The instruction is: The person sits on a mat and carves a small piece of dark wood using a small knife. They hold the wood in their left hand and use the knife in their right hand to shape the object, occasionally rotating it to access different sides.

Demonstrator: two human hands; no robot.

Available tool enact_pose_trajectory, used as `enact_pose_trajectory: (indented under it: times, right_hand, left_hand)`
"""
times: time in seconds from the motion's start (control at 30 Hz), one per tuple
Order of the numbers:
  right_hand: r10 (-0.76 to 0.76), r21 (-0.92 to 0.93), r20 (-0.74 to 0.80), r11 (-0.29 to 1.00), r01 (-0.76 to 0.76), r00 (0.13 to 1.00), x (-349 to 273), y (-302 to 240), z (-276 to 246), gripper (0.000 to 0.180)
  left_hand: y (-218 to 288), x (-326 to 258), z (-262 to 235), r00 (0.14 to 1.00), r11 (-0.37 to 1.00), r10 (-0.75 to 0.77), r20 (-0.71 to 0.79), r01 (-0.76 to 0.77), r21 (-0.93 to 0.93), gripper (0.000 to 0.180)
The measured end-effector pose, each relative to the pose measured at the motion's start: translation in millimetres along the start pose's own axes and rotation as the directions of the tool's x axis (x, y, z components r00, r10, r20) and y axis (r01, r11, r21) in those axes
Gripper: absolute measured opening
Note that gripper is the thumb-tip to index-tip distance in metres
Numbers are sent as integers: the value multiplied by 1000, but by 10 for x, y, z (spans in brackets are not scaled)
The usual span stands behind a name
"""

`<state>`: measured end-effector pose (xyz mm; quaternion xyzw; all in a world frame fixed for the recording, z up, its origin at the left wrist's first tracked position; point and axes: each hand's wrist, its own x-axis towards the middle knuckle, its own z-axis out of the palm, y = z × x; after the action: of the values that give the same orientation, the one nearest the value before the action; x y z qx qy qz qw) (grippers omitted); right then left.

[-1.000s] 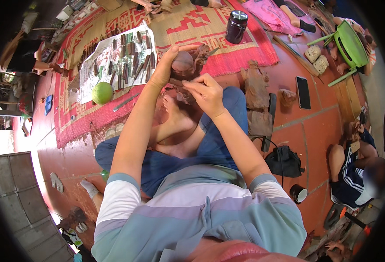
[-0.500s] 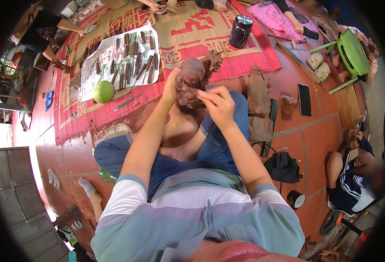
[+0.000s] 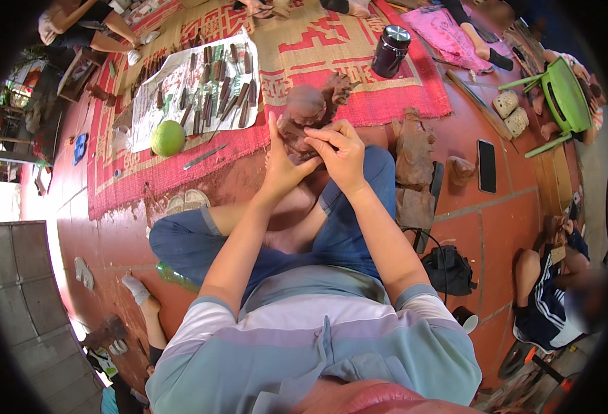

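A reddish-brown carved wooden figure (image 3: 304, 103) with a rounded head and a raised, knobbly part stands in front of my crossed legs. My left hand (image 3: 282, 169) holds its lower left side, fingers up along the wood and thumb stretched to the right. Against the figure's front, my right hand (image 3: 340, 153) is closed in a pinch, thumb and forefinger together. What sits between those fingertips is too small or hidden to make out. To the right lies a second, rougher brown carving (image 3: 413, 148), with a small wood chunk (image 3: 461, 170) beside it.
Several dark-handled carving tools (image 3: 214, 90) lie on a printed sheet (image 3: 153, 127) over the red patterned mat (image 3: 331, 52). Near them are a green round fruit (image 3: 168, 139) and a thin blade (image 3: 204, 156). A black jar (image 3: 391, 52), phone (image 3: 487, 166), black bag (image 3: 449, 268) and green chair (image 3: 565, 96) surround me.
My left hand has slid down the figure's side and its thumb has spread. The brown strip at my right fingertips no longer shows. A person at the far left has straightened up.
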<state>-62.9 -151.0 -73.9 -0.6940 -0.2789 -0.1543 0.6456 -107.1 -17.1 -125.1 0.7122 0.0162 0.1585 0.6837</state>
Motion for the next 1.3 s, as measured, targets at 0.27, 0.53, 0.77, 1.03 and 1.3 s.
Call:
enact_pose_trajectory:
  times: [0.27, 0.53, 0.77, 1.03, 1.3]
  right_hand:
    - [-1, -232, 24, 973, 7, 1000, -271, 316, -566, 22]
    - [-185, -222, 25, 957, 186, 982, 21, -102, 102, 22]
    - [-100, -278, 54, 954, 111, 994, -287, 230, -397, 23]
    - [-190, -208, 76, 957, 202, 979, -101, -101, -65, 20]
    - [-189, -310, 107, 927, 213, 976, -235, 12, -248, 23]
  left_hand:
    - [118, 172, 75, 990, 983, 85, -117, -64, 175, 102]
    - [64, 134, 92, 991, 997, -8, -135, 19, 80, 99]
    - [94, 172, 75, 993, 976, 57, -105, -33, 215, 98]
    - [116, 123, 80, 994, 991, 90, -62, -83, 110, 94]
    - [120, 194, 91, 992, 992, 114, -56, -111, 54, 94]
